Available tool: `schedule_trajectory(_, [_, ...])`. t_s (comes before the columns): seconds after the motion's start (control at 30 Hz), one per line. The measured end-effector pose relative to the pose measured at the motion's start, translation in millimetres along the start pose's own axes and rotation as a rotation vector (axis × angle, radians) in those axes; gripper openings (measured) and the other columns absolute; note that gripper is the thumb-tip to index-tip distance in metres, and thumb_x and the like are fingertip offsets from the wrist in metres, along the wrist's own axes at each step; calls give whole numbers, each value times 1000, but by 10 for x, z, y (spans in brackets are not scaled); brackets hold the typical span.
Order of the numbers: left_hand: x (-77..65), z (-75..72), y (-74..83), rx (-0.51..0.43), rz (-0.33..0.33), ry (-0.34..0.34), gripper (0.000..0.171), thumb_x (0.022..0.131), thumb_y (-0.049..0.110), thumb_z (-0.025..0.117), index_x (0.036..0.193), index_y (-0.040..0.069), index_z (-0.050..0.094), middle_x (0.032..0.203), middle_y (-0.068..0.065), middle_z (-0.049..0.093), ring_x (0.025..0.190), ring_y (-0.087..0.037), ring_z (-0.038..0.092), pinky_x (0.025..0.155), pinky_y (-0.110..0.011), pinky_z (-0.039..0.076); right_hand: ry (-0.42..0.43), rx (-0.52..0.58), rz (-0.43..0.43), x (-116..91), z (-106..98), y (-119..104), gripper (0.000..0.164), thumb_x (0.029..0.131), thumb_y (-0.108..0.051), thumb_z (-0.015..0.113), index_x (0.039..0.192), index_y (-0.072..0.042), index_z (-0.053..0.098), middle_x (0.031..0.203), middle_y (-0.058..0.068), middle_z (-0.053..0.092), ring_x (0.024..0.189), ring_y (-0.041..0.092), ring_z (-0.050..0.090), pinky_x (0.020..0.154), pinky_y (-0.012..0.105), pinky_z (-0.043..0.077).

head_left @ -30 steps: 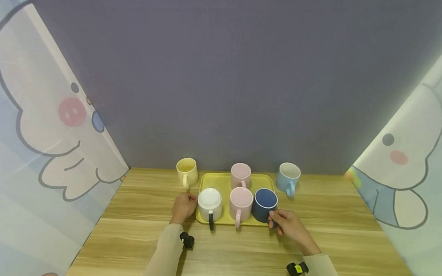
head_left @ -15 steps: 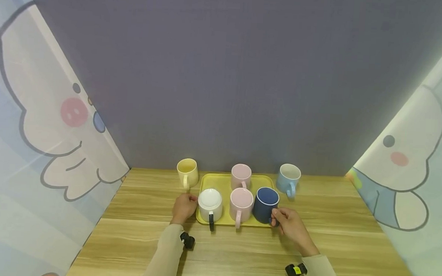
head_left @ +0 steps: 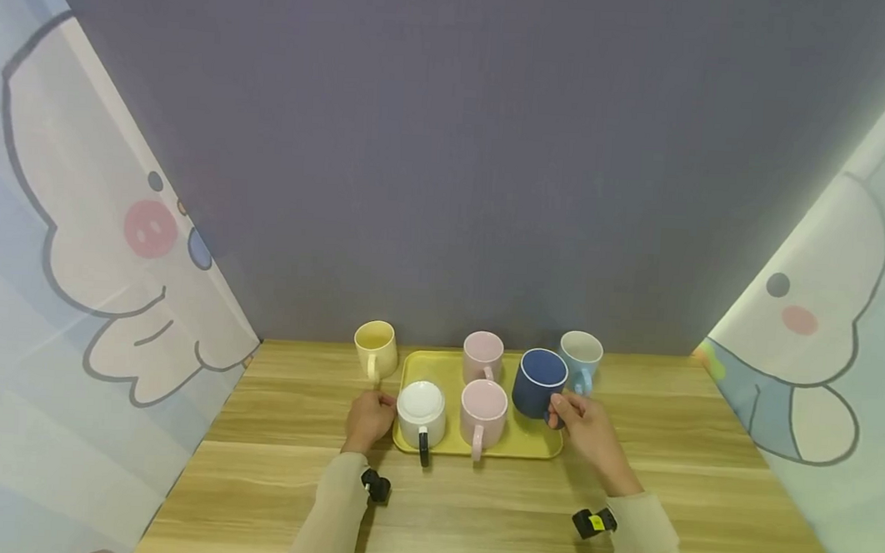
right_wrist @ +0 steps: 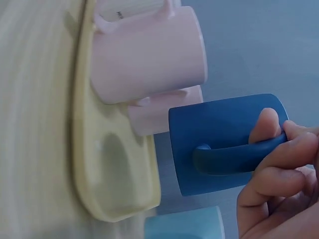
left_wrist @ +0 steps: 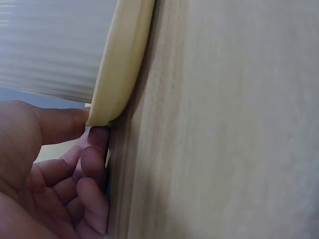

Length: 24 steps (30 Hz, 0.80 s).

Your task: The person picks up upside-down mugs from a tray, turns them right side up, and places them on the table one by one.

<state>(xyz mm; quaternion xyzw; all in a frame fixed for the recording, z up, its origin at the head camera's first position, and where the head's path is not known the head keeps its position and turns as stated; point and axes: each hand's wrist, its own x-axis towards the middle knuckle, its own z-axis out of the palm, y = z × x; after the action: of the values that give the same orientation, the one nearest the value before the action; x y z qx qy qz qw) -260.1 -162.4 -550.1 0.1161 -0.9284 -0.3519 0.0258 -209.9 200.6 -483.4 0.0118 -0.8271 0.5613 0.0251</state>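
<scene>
My right hand [head_left: 588, 434] grips the handle of a dark blue mug [head_left: 532, 394]. In the right wrist view the fingers curl round that handle, and the mug [right_wrist: 187, 134] hangs above the yellow tray [right_wrist: 87, 164], apart from it. My left hand [head_left: 370, 421] is at the left end of the tray [head_left: 426, 363]. In the left wrist view its thumb lies on the tray's rim [left_wrist: 124, 55] and its fingers are tucked beneath, pinching it. Standing on the tray are a white mug [head_left: 420, 413] with a black handle, a front pink mug [head_left: 482, 425] and a back pink mug [head_left: 479, 362].
A yellow mug [head_left: 384, 357] stands on the wooden table [head_left: 475, 520], behind my left hand. Behind the raised mug, a light blue mug [head_left: 583, 351] is partly hidden. A grey wall panel [head_left: 447, 185] rises at the table's back edge, with printed cloth at both sides.
My right hand has lifted the dark blue mug off the tray's front right corner and moved it up and back. My left hand stays at the tray's left rim.
</scene>
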Motion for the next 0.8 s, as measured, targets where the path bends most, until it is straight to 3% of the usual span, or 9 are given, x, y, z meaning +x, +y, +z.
schedule_trajectory(0.6, [2, 11, -12, 1, -7, 0, 14, 87, 26, 65, 89, 16, 74, 89, -3, 72, 75, -18, 62, 60, -31, 46, 20, 6, -28, 151, -35, -369, 39, 98, -33, 54, 91, 5, 62, 69, 5, 63, 52, 6, 44, 48, 22, 37])
schedule_trajectory(0.8, [0, 11, -13, 1, 7, -4, 14, 87, 25, 65, 88, 14, 74, 88, -3, 72, 73, -17, 61, 58, -30, 45, 25, 24, -14, 168, -22, -456, 39, 97, -34, 55, 91, 3, 63, 68, 0, 63, 59, 10, 53, 51, 21, 38])
